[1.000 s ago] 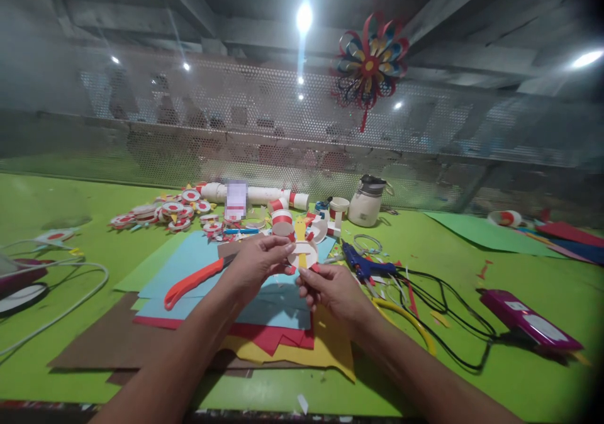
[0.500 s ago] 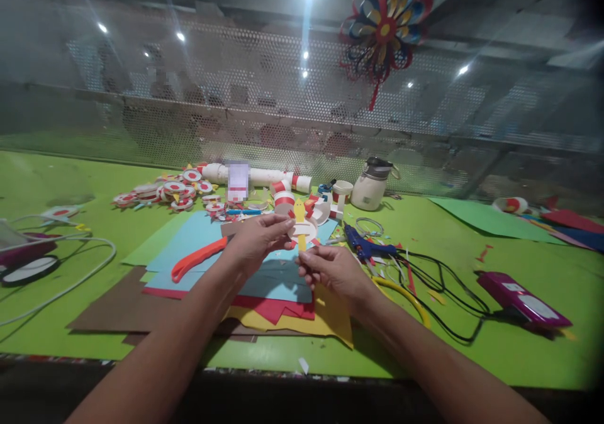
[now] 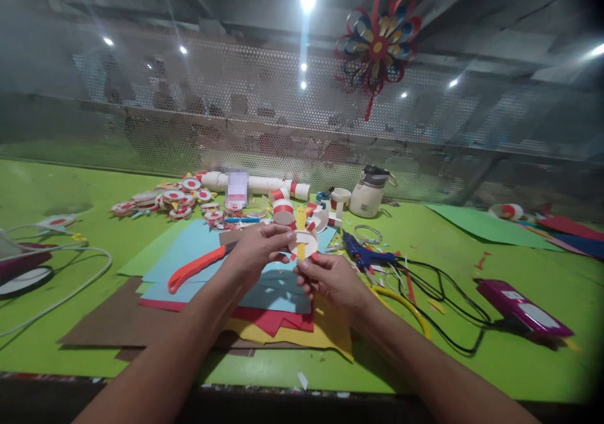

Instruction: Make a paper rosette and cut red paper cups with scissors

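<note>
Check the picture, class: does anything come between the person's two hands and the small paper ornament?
Nothing visible does. The left hand and right hand both pinch the paper ornament directly, above the coloured paper sheets.

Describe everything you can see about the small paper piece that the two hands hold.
The paper piece looks like a small white ring or disc of card, crossed by an upright yellow strip with red bits at its edges. It is held above the blue paper sheet, not lying on it. The left hand pinches its left side and the right hand grips it from below. Finer detail is blurred.
</note>
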A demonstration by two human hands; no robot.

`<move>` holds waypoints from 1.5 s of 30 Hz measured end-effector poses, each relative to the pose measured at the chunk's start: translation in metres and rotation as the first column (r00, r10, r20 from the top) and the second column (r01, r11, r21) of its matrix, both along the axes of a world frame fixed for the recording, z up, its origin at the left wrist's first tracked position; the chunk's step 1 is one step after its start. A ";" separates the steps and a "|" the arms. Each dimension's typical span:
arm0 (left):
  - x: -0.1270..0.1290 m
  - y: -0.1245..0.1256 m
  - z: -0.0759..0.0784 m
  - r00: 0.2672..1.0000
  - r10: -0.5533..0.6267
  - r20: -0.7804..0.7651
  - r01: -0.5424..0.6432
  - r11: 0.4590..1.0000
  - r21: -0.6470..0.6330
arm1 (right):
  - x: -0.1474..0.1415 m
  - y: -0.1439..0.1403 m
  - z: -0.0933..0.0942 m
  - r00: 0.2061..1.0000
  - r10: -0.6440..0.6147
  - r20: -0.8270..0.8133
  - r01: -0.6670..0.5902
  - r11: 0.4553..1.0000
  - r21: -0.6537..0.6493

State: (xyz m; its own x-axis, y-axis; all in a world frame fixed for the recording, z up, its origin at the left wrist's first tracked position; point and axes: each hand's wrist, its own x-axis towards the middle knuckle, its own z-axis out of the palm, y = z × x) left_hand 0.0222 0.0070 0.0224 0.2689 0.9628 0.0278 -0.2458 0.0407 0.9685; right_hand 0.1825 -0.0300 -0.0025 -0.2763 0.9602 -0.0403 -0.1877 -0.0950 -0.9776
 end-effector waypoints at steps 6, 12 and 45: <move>0.003 -0.002 0.004 0.997 0.001 0.077 0.003 0.999 -0.049 | -0.003 -0.003 0.002 1.000 -0.020 -0.003 0.020 1.000 -0.004; 0.003 -0.001 0.002 0.996 0.029 0.086 -0.024 0.998 -0.060 | -0.003 -0.004 0.004 0.999 -0.054 -0.007 0.054 0.998 0.017; 0.001 0.006 -0.007 0.997 0.005 -0.078 -0.012 0.995 -0.095 | 0.020 0.027 0.015 0.892 -0.340 0.297 0.296 0.937 0.185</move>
